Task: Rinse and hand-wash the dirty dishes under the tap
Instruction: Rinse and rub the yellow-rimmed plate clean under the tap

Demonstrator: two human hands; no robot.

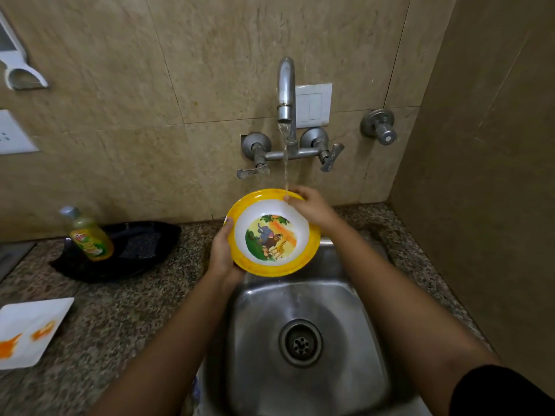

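A yellow-rimmed bowl (271,232) with a cartoon animal picture inside is tilted toward me above the far edge of the steel sink (354,298). My left hand (221,250) grips its left rim, thumb over the edge. My right hand (312,207) holds the upper right rim, fingers curled onto the inside. Water runs from the tap (285,91) in a thin stream onto the bowl's top rim by my right fingers, and drips into the basin.
A dish soap bottle (90,235) leans in a black tray (144,256) with a dark scrubber on the left counter. A white square plate (33,328) with orange stains lies at the left edge. Tap handles (329,159) stick out from the tiled wall.
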